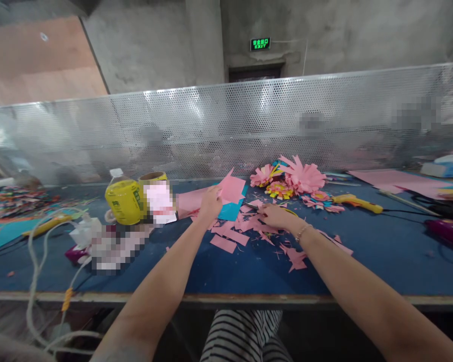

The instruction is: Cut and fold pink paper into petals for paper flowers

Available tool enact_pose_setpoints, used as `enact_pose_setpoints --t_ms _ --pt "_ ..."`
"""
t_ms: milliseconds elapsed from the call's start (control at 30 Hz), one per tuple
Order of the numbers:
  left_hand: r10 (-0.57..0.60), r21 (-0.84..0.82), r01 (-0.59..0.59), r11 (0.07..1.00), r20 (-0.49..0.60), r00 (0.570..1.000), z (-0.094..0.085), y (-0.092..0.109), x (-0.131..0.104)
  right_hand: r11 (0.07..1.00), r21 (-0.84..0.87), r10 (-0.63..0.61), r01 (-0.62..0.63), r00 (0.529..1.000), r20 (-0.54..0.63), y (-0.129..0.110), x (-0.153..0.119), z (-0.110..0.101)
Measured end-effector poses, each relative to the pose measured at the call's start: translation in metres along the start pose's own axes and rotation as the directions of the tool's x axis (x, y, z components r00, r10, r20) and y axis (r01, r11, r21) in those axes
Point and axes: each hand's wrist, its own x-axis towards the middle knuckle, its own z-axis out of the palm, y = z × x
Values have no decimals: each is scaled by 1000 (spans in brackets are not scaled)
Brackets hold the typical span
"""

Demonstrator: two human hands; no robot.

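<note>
My left hand [210, 205] pinches a folded pink sheet of paper [232, 188], held up over a blue sheet [230, 211] on the table. My right hand [277, 217] is closed over a pair of scissors [291, 212]; a dark blade points left from the fingers and part of a yellow handle shows behind them. The palm hides most of the scissors. Pink paper scraps [223, 244] lie below and between both hands. Beyond my right hand sits a heap of pink, yellow and blue fringed paper flowers [300, 178].
A yellow-labelled bottle [124, 201], a tape roll [153, 177] and a lit phone [160, 201] stand left. A yellow glue gun [357, 202] with a cord lies right, near pink sheets [396, 182]. White cables [32, 266] loop over the left edge. A perforated metal screen [211, 136] runs behind.
</note>
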Motion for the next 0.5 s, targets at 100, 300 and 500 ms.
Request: enact_pose_setpoints --t_ms 100,300,500 --pt "-40 -168 29 985 -60 997 1 1 2 1000 0 2 -2 999 -37 4 0 3" --pt "-93 -289 49 956 -141 986 3 5 2 988 -30 150 -152 987 -66 2 -6 -8" --pt "4 -265 -58 963 -198 980 7 3 0 936 -65 351 -345 928 128 1 -12 -29"
